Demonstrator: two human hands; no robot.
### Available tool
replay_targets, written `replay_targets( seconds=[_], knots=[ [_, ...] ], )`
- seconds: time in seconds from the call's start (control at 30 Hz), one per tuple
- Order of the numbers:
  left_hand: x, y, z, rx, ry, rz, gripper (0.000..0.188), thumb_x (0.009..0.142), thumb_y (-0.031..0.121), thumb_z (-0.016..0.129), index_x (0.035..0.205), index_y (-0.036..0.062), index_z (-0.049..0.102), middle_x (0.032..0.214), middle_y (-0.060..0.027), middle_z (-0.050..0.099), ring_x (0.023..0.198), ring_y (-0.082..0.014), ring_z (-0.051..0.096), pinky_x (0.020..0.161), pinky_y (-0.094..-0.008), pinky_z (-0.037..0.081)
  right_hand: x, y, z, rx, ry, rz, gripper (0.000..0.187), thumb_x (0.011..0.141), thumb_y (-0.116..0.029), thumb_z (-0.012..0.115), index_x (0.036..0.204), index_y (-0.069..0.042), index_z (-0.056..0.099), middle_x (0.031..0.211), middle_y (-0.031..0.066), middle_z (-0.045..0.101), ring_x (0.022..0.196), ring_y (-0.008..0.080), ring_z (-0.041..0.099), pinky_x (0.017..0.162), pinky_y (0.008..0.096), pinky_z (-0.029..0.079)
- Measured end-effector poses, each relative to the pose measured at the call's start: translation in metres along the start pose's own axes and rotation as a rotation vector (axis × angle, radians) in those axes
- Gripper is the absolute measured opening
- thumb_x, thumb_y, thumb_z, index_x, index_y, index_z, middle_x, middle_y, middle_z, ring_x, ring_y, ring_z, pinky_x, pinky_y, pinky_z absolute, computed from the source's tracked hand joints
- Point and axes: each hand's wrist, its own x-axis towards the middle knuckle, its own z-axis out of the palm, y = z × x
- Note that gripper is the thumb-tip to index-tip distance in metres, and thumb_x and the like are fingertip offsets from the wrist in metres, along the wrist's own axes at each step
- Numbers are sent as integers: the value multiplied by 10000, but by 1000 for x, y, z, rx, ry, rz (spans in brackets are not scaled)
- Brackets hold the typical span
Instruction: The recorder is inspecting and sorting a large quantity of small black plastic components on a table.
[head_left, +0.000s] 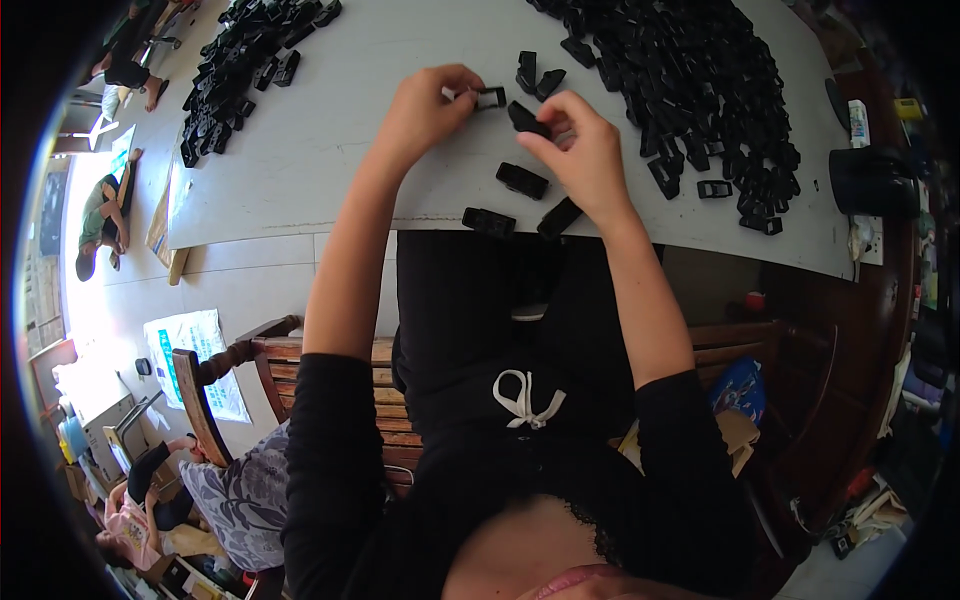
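Over the white table, my left hand (440, 105) pinches a small black plastic part (491, 97) with a frame-like end. Close by on its right, my right hand (580, 145) grips another black plastic part (527, 119) between thumb and fingers. The two parts are near each other but apart. Just beyond them lie two loose black pieces (526, 71). Nearer to me, a black part (522, 181) rests on the table, with another black part (489, 221) at the front edge and a third black part (560, 217) beneath my right wrist.
A large heap of black parts (690, 90) covers the table's (440, 200) right side; a smaller heap (240, 70) is at the far left. A dark mug-like container (874, 183) stands beyond the right edge. Other people (105, 220) sit at left. I sit on a wooden bench (285, 350).
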Motion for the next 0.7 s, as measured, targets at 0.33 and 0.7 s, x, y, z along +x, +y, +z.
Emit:
replay_targets(
  seconds=[0.33,0.7],
  knots=[
    [-35,8,18,-31,-37,174,293,743,5,736,1023,8,652,882,-46,610,711,-124,573,650,-257,486,-4,13,3,-70,95,-410,242,761,43,702,992,-28,713,973,75,688,835,180,651,728,279,536],
    [-36,14,27,-3,-49,202,260,740,20,751,982,3,658,867,-59,616,703,-146,583,658,-278,495,-4,16,-5,-338,0,-599,286,745,49,674,1011,-46,721,1008,90,700,931,253,665,815,359,537]
  ],
)
